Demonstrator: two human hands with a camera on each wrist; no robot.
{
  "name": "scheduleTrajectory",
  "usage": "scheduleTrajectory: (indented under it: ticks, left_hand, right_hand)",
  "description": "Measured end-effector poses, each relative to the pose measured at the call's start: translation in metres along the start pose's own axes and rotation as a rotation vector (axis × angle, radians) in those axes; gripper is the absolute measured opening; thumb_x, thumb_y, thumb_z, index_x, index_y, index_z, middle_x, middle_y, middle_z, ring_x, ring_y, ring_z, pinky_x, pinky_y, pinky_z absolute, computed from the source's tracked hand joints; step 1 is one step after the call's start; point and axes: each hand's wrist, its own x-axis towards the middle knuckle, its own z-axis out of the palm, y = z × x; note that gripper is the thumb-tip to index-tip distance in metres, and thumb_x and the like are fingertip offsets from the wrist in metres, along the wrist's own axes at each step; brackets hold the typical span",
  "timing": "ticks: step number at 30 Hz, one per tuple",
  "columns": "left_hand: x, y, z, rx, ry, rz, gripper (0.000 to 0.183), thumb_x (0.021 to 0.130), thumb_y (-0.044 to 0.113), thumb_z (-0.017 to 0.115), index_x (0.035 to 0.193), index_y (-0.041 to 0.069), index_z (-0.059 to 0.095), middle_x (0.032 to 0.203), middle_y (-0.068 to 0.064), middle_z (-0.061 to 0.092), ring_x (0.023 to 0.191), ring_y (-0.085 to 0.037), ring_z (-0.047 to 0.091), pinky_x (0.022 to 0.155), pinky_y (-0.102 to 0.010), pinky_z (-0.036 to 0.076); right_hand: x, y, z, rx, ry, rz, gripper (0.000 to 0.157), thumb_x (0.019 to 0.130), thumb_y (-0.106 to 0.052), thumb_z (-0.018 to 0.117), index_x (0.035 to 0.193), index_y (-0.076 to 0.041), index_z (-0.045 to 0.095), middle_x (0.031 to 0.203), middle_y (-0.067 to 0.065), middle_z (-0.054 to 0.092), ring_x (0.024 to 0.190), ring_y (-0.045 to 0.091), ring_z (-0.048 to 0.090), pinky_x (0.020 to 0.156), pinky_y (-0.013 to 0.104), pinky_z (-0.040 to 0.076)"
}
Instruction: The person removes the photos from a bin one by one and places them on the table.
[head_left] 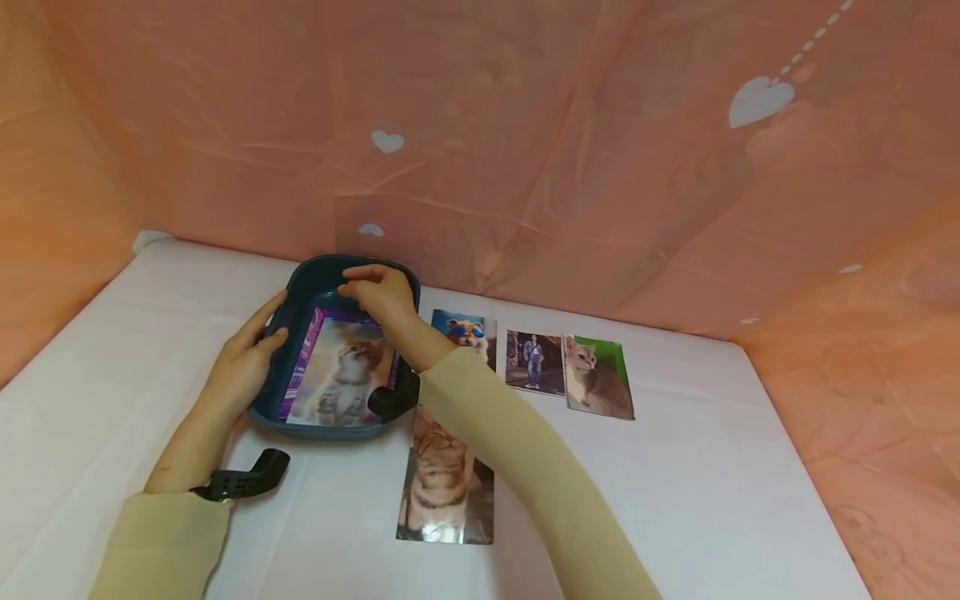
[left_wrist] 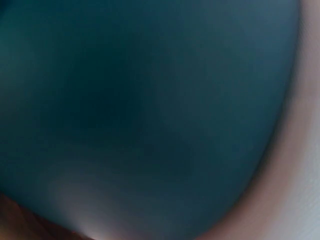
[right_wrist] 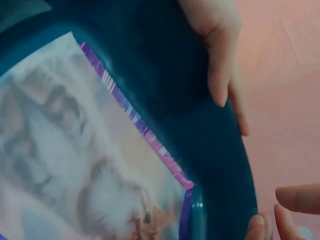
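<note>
A dark teal plastic basin sits at the back left of the white table. My left hand grips its left rim, thumb inside the wall and fingers outside. In the basin lies a kitten photo on top of a purple-edged sheet, which is mostly covered. Above the far part of the basin hovers my right hand, fingers loosely bent with nothing between them. Its fingertips show near the basin's edge in the right wrist view. The left wrist view is filled by blurred teal basin wall.
Right of the basin lie a photo of an animal in sunglasses, partly behind the right arm, and a tabby cat photo. Farther right are a photo of a person and a cat photo with green background. An orange-pink cloth hangs behind.
</note>
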Motion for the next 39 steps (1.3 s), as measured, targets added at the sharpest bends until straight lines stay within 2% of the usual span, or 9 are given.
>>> scheduleTrajectory:
  ticks: [5,13,17,27,34,39]
  left_hand:
    - [0.0,0.001,0.001,-0.003,-0.004,-0.012,0.054,0.104,0.033,0.032,0.154,0.029,0.013,0.155,-0.028,0.019,0.132,-0.049,0.028,0.105,-0.067,0.023]
    - [0.0,0.001,0.001,0.006,0.002,-0.008,0.054,0.104,0.032,0.031,0.154,0.027,0.013,0.155,-0.028,0.018,0.132,-0.049,0.029,0.104,-0.067,0.025]
    - [0.001,0.0,0.001,-0.002,-0.001,-0.007,0.054,0.104,0.032,0.032,0.154,0.028,0.012,0.157,-0.024,0.014,0.135,-0.05,0.024,0.106,-0.067,0.022]
    - [0.0,0.001,0.001,0.0,-0.003,-0.006,0.054,0.104,0.033,0.032,0.154,0.029,0.013,0.157,-0.025,0.016,0.135,-0.049,0.025,0.105,-0.068,0.021]
    - [0.0,0.001,0.002,-0.003,-0.008,-0.001,0.054,0.104,0.03,0.032,0.154,0.028,0.012,0.154,-0.028,0.021,0.13,-0.046,0.031,0.105,-0.065,0.025]
    - [0.001,0.0,0.003,-0.003,-0.017,-0.004,0.054,0.104,0.03,0.032,0.154,0.029,0.012,0.153,-0.03,0.023,0.129,-0.045,0.033,0.103,-0.062,0.028]
  right_hand:
    - [0.005,0.008,-0.002,-0.104,-0.066,0.016,0.025,0.087,-0.011,0.069,0.111,-0.008,0.072,0.114,0.006,0.067,0.106,0.024,0.061,0.092,0.042,0.049]
    - [0.012,0.014,-0.006,-0.389,-0.225,0.028,0.025,0.085,-0.016,0.071,0.11,-0.009,0.073,0.126,0.005,0.063,0.118,0.022,0.056,0.096,0.034,0.047]
    - [0.012,0.015,-0.006,-0.469,-0.248,0.046,0.027,0.084,-0.015,0.072,0.11,-0.01,0.073,0.129,0.003,0.062,0.122,0.022,0.054,0.098,0.035,0.047]
    - [0.014,0.016,-0.008,-0.511,-0.263,0.078,0.027,0.082,-0.013,0.074,0.109,-0.01,0.074,0.127,0.003,0.063,0.116,0.021,0.057,0.09,0.032,0.05]
    - [0.014,0.016,-0.009,-0.507,-0.285,0.103,0.025,0.083,-0.015,0.072,0.108,-0.016,0.075,0.132,0.0,0.06,0.122,0.02,0.053,0.094,0.032,0.048]
    - [0.014,0.018,-0.01,-0.442,-0.298,0.098,0.024,0.083,-0.01,0.072,0.106,-0.016,0.076,0.13,0.0,0.061,0.124,0.02,0.052,0.1,0.034,0.046]
